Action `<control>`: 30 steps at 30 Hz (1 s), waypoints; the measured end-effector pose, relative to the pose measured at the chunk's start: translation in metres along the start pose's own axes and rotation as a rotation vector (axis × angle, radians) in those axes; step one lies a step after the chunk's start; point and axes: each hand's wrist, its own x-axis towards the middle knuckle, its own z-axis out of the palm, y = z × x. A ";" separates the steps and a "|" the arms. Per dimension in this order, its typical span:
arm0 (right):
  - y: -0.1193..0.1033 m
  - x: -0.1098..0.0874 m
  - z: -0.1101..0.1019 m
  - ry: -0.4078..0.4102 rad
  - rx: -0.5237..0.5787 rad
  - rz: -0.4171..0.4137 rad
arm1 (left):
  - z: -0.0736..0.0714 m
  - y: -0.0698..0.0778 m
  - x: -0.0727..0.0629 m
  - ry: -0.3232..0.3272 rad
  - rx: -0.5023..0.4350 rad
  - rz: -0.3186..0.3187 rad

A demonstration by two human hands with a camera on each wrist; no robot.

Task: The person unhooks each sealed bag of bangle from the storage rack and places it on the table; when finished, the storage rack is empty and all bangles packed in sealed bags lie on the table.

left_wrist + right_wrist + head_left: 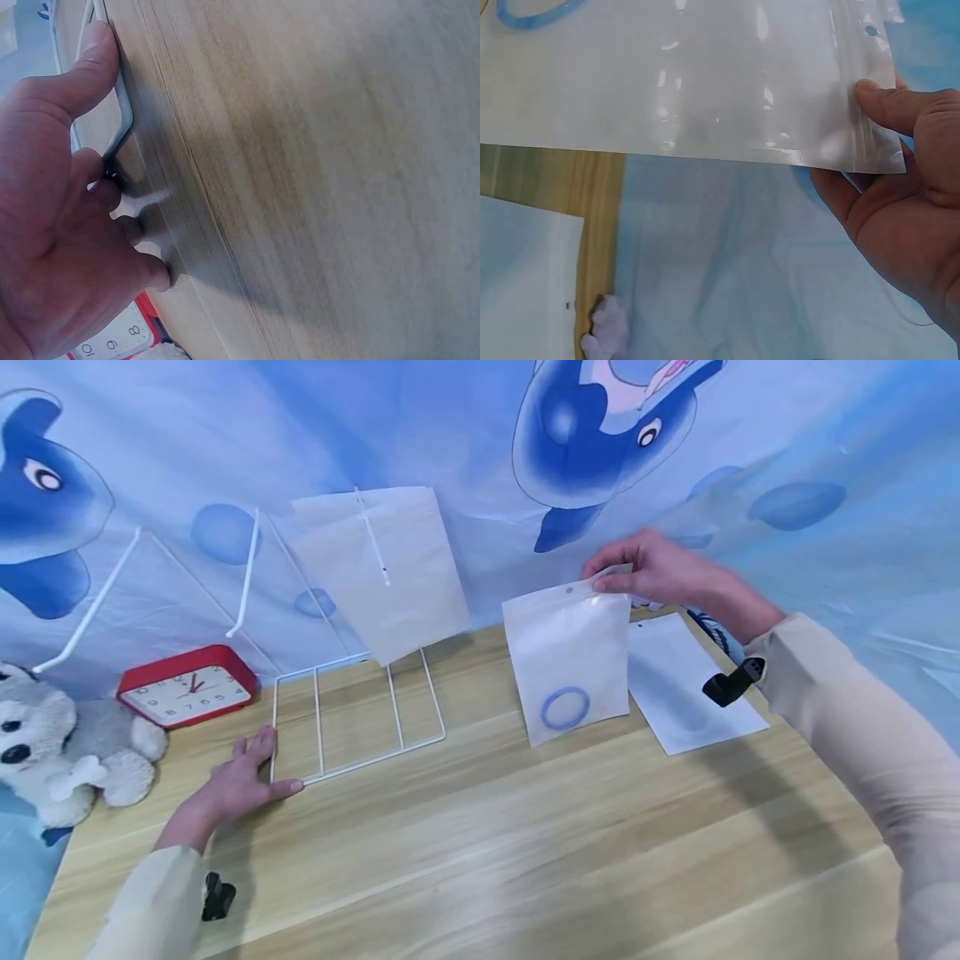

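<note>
A white wire rack (360, 763) with hanging prongs stands on the table, and my left hand (238, 777) holds the front left corner of its base. In the left wrist view the thumb (97, 64) lies on the front wire. White zip bags (420, 568) hang on the rack's right prong. My right hand (660, 572) pinches the top right corner of another white zip bag (558, 647), held upright in the air to the right of the rack. A blue ring (566, 707) shows through its lower part. The right wrist view shows the thumb (892, 105) over the bag's zip strip.
One more white bag (693, 685) lies flat on the table at right. A red alarm clock (187, 687) and a plush dog (67, 747) sit on the left. Behind the wooden table (487, 852) hangs a blue cloth (420, 418) printed with dolphins.
</note>
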 end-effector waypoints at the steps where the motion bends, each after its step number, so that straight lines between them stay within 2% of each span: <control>1: 0.004 0.002 0.001 0.008 -0.008 0.013 | 0.001 0.001 0.000 -0.001 0.001 -0.001; 5: 0.018 0.014 0.009 0.025 -0.051 0.067 | 0.005 0.002 -0.001 -0.001 0.002 -0.016; 8: 0.027 0.025 0.016 0.024 -0.045 0.084 | 0.008 0.001 -0.004 0.001 -0.004 -0.031; 15: 0.043 0.042 0.031 0.014 -0.039 0.048 | 0.013 0.003 -0.004 -0.007 -0.015 -0.069; 18: 0.050 0.046 0.037 0.007 -0.043 0.059 | 0.013 0.005 -0.005 -0.008 -0.015 -0.081; 22: 0.059 0.053 0.042 -0.009 -0.067 0.078 | 0.011 0.008 -0.007 -0.012 -0.009 -0.082; 30: 0.067 0.074 0.045 0.007 -0.100 0.057 | 0.001 0.011 -0.008 0.002 -0.024 -0.112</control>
